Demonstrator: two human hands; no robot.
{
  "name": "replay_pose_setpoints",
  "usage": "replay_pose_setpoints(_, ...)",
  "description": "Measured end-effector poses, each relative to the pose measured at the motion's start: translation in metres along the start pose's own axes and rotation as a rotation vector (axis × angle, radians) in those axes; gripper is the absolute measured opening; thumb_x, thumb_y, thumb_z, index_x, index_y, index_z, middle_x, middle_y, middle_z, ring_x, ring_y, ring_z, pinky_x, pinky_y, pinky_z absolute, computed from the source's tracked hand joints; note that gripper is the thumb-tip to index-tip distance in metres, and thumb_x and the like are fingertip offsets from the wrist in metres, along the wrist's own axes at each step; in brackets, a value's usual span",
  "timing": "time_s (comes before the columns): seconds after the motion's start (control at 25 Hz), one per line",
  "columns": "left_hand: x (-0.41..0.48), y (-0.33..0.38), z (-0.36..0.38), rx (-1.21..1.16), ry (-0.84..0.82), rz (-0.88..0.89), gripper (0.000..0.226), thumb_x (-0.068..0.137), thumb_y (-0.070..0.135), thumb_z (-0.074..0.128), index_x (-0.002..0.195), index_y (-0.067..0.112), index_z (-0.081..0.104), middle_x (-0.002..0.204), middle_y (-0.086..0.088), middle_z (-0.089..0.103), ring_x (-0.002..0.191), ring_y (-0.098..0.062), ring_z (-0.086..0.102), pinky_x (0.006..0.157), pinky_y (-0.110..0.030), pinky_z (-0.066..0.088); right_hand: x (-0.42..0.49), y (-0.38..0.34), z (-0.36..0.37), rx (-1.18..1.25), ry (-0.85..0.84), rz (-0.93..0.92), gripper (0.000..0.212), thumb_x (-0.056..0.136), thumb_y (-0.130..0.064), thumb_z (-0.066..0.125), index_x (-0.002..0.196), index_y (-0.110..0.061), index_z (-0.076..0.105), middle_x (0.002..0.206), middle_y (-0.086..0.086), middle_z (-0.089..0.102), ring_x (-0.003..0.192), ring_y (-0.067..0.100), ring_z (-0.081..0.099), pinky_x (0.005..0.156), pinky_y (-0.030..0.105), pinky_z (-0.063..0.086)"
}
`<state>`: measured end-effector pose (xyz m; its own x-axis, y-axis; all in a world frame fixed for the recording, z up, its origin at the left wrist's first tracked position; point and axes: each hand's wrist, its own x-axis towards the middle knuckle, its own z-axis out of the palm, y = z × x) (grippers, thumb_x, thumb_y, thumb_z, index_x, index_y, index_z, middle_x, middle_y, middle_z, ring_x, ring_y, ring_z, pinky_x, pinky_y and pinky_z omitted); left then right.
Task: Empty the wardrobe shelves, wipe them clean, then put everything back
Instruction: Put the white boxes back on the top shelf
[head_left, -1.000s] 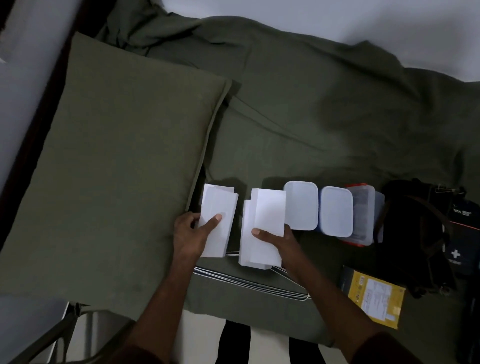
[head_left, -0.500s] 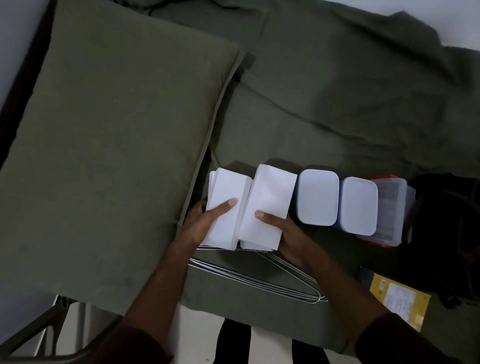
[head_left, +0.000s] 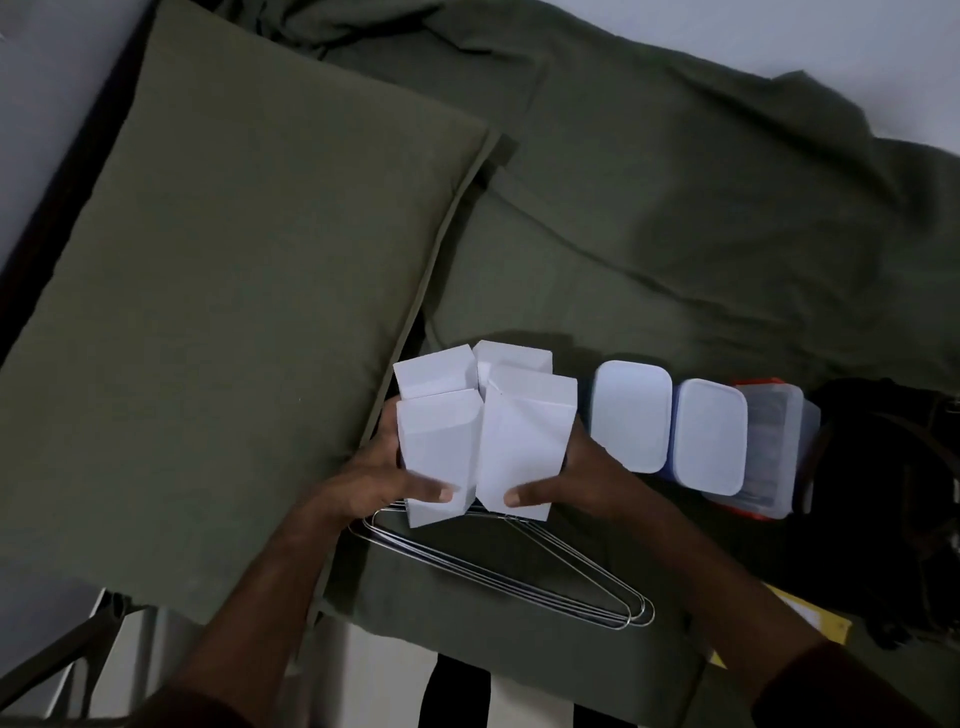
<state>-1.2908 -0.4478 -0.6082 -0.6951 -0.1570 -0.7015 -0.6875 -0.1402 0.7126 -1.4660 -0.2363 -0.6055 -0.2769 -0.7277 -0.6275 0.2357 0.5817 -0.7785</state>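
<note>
I have both hands clamped on a cluster of white cardboard boxes (head_left: 483, 431), pressed together side by side and lifted just above the bed. My left hand (head_left: 382, 475) wraps the left side of the cluster, its thumb laid across the front of the lower left box; my right hand (head_left: 576, 478) grips the right side, thumb pinching the bottom of the taller right box. Four boxes show in the bunch: two in front, two more peeking out behind them.

Directly beneath the boxes lies a bundle of wire hangers (head_left: 519, 566), spread flat on the olive bedsheet (head_left: 675, 234), hooks pointing toward the lower right. Just right of the boxes stand two white-lidded plastic containers (head_left: 631, 415), touching each other, and against the far one a clear plastic tub (head_left: 774, 447) with an orange edge. Beyond that sits a dark bag (head_left: 893, 493), its details too dim to make out. A yellow packet (head_left: 810, 618) pokes out from behind my right forearm. To the left, a large olive pillow (head_left: 234, 312) lies just beside the boxes.
</note>
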Motion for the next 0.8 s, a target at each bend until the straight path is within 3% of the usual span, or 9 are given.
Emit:
replay_pose_setpoints(0.12,-0.004,-0.002,0.008,0.0,0.067,0.025,0.11,0.065,0.004,0.093,0.141,0.042,0.024,0.117,0.041,0.053,0.119,0.01,0.053,0.087,-0.017,0.052,0.001,0.004,0.006,0.048,0.048,-0.016,0.114,0.066,-0.013,0.093,0.148,-0.038,0.017,0.138,-0.022,0.047,0.124,-0.005,0.051,0.091,0.017,0.051)
replay_pose_setpoints(0.28,-0.008,-0.005,0.009,-0.103,0.16,0.049,0.114,0.058,0.009,0.097,0.143,0.04,0.027,0.125,0.018,0.062,0.121,-0.008,0.06,0.089,-0.03,0.058,0.003,0.003,0.002,-0.011,0.053,-0.02,0.106,0.07,-0.017,0.091,0.144,-0.038,0.018,0.135,-0.017,0.049,0.123,0.004,0.054,0.095,0.027,0.054)
replay_pose_setpoints(0.44,-0.012,0.0,0.0,-0.003,0.137,0.142,0.115,0.06,0.018,0.095,0.147,0.043,0.025,0.135,0.021,0.054,0.129,-0.005,0.053,0.1,-0.033,0.052,-0.002,0.006,-0.005,-0.043,0.095,-0.084,0.118,0.065,-0.007,0.093,0.151,-0.035,0.016,0.139,-0.021,0.047,0.125,-0.004,0.051,0.095,0.019,0.051)
replay_pose_setpoints(0.6,-0.014,-0.006,0.006,0.147,0.188,0.13,0.121,0.052,0.031,0.101,0.144,0.047,0.024,0.136,0.028,0.048,0.128,0.004,0.047,0.108,-0.039,0.048,-0.006,0.018,0.004,-0.077,0.134,-0.093,0.122,0.056,-0.013,0.096,0.15,-0.03,0.02,0.148,-0.01,0.043,0.135,0.005,0.046,0.107,0.035,0.048)
replay_pose_setpoints(0.8,-0.018,-0.01,0.014,0.163,0.309,0.134,0.112,0.055,0.037,0.099,0.138,0.05,0.025,0.132,0.026,0.053,0.124,0.003,0.051,0.103,-0.034,0.048,-0.008,0.019,0.022,-0.075,0.227,-0.071,0.111,0.059,-0.032,0.095,0.138,-0.056,0.022,0.133,-0.032,0.048,0.125,-0.006,0.049,0.099,0.026,0.049)
